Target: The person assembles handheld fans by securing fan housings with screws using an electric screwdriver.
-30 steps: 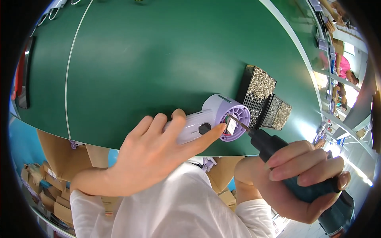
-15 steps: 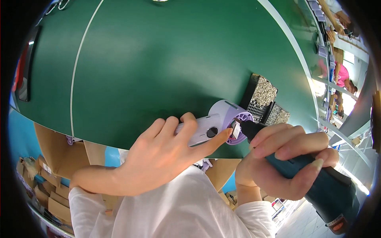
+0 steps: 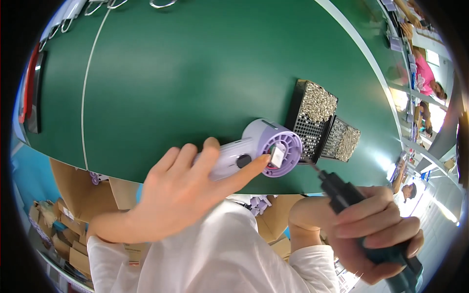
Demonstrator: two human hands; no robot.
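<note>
My left hand (image 3: 178, 188) is closed around the handle of a lilac hair-dryer-shaped housing (image 3: 259, 134), which lies near the front edge of the green table. Its round open end, with ribs inside, faces right. My left index finger reaches to a white part (image 3: 277, 155) inside that opening. My right hand (image 3: 373, 234) grips a dark electric screwdriver (image 3: 342, 188), its bit pointing up and left, apart from the housing. Just beyond the bit, a black screw tray (image 3: 317, 105) holds many small silvery screws. A second, smaller tray (image 3: 347, 139) of screws adjoins it on the right.
A red and black object (image 3: 35, 93) lies at the table's left edge, and metal hooks (image 3: 105, 5) show at the far left. Below the front edge are cardboard boxes (image 3: 78, 185), one holding lilac parts (image 3: 259, 204). People work at the far right.
My right hand has drawn the screwdriver back, down and right, out of the housing's opening. My left hand and the housing appear a little farther left. The view has shifted slightly.
</note>
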